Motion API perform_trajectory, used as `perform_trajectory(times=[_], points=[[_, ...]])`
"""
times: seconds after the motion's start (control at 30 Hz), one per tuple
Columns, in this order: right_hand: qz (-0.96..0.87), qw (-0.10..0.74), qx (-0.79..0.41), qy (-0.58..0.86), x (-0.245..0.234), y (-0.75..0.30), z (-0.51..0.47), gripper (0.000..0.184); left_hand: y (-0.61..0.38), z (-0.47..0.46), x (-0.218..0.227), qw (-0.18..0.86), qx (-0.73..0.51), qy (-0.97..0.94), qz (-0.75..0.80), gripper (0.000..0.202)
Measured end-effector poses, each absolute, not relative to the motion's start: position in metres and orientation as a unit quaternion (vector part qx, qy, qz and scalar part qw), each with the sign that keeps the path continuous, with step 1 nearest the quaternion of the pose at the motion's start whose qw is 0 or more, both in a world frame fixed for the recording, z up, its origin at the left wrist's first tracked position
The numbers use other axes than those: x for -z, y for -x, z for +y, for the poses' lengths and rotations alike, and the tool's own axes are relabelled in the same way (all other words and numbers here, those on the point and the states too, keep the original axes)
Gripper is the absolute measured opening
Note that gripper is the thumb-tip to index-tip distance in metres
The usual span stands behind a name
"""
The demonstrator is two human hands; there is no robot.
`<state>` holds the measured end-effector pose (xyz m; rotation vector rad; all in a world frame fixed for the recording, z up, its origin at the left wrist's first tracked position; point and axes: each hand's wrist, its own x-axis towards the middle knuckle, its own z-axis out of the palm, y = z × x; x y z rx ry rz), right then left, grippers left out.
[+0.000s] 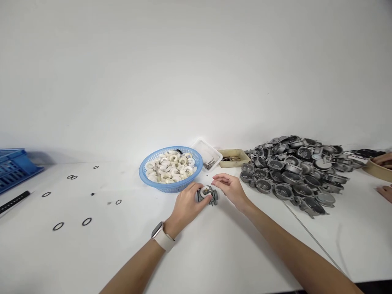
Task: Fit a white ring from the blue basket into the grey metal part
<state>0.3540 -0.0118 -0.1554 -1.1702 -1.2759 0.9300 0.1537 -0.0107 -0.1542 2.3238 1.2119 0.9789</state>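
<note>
My left hand [190, 204] is closed around a small grey metal carburetor body [215, 197], holding it on the white table. A white ring-shaped float with some brass-coloured detail sits in the top of the body, partly covered by my fingers. Just right of it, my right hand [231, 190] hovers with thumb and forefinger drawn together. Whatever lies between those fingertips is too small to make out. Behind my left hand stands a blue plastic basket [143, 176] heaped with white C-shaped floats [171, 166].
A white tray [200, 145] with thin metal pins and a yellowish tray [234, 164] stand behind my hands. Grey carburetor parts [290, 171] are piled at right. Black rubber rings [87, 221] lie left, near a blue crate [15, 169]. Another person's hand [382, 159] shows far right.
</note>
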Motion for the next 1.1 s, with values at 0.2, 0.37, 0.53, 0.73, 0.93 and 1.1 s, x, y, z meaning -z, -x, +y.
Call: perform_trajectory(times=[0.2, 0.37, 0.53, 0.73, 0.93, 1.1], points=[[-0.537, 0.554, -0.420, 0.478, 0.159, -0.354, -0.010, 0.034, -0.157, -0.010, 0.157, 0.178, -0.349, -0.808, 0.440, 0.025], [-0.540, 0.560, -0.426, 0.462, 0.160, -0.353, -0.013, 0.031, -0.160, -0.011, 0.158, 0.181, -0.352, -0.803, 0.445, 0.025], [-0.541, 0.565, -0.425, 0.457, 0.163, -0.352, -0.011, 0.027, -0.161, -0.012, 0.157, 0.180, -0.343, -0.806, 0.447, 0.025], [-0.537, 0.565, -0.428, 0.458, 0.166, -0.351, -0.010, 0.029, -0.162, -0.011, 0.158, 0.184, -0.343, -0.809, 0.442, 0.027], [-0.543, 0.552, -0.430, 0.464, 0.165, -0.353, -0.011, 0.031, -0.162, -0.011, 0.160, 0.186, -0.341, -0.811, 0.437, 0.030], [-0.556, 0.530, -0.405, 0.496, 0.162, -0.356, -0.013, 0.026, -0.161, -0.011, 0.158, 0.189, -0.338, -0.816, 0.429, 0.031]])
